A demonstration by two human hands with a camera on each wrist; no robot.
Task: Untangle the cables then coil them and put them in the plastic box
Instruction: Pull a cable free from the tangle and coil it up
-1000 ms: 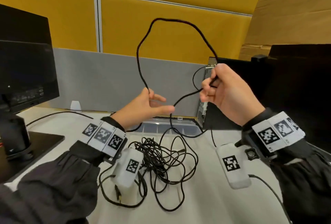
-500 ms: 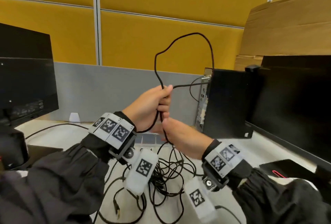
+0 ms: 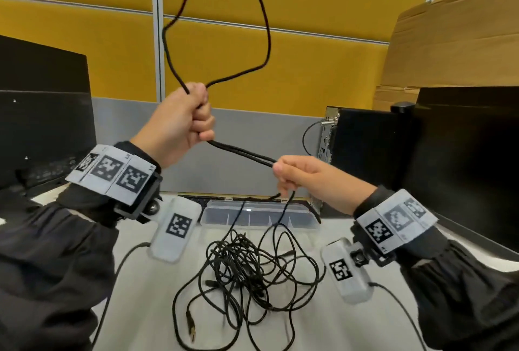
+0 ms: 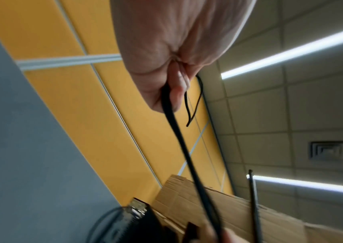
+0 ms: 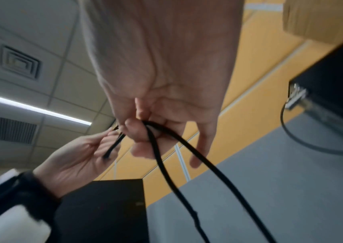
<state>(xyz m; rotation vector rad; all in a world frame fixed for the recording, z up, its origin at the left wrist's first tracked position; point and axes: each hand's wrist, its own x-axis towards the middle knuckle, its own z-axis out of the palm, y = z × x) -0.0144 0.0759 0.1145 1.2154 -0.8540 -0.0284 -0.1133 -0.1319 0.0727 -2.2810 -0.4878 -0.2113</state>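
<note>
Head view, with both wrist views. The left hand (image 3: 179, 123) is raised above the desk (image 3: 157, 308) with its fingers curled into a fist around a black cable (image 3: 264, 30); above the fist the cable rises in one large open loop in front of the yellow partition (image 3: 323, 8). Below the fist two strands of the same cable run side by side, down and to the right, to the right hand (image 3: 314, 179). The right hand pinches these strands between thumb and curled fingers; in the right wrist view the strands pass over the bent fingers (image 5: 143, 141) and two lengths hang down from them, with one finger extended downward. In the left wrist view the closed left hand (image 4: 177, 49) grips the cable (image 4: 179, 131), which leaves the fist toward the lower edge of the frame. From the right hand the strands drop to a tangled heap of cables (image 3: 247, 269) lying on the desk between the two forearms; a plug (image 3: 191, 328) lies at the near left edge of the heap. The plastic box (image 3: 297, 217), clear and divided into compartments, stands on the desk just behind the heap, with the hanging strands passing in front of it. Dark monitors (image 3: 42, 114) stand at left and right, a computer case (image 3: 365, 148) stands behind the right hand, and cardboard (image 3: 455, 38) leans at upper right.
</note>
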